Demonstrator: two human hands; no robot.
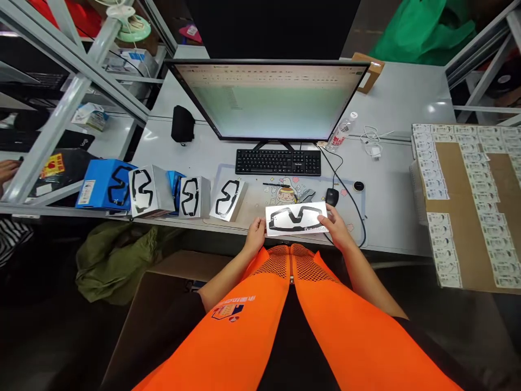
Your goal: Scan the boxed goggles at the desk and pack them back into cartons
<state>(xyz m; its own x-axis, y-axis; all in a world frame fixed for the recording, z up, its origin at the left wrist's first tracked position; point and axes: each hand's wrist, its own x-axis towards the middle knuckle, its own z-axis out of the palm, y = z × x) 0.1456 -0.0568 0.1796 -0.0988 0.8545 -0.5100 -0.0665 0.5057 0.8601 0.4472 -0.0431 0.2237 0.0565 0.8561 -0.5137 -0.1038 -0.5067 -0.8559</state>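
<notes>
I hold a flat white box (296, 219) printed with black goggles over the desk's front edge (391, 247). My left hand (255, 234) grips its left end, fingers closed round it. My right hand (336, 227) grips its right end. To the left, several similar boxes stand in a row: a white one (228, 199), another white one (194, 196), a grey-white one (147, 191) and a blue one (106, 183).
A keyboard (278, 162), monitor (268, 100), black mouse (332, 196) and plastic bottle (341, 132) sit behind the box. A cardboard sheet with label strips (468, 201) lies at right. An open carton (163, 293) and green bag (114, 260) are below left. Another person's hand (7, 169) shows far left.
</notes>
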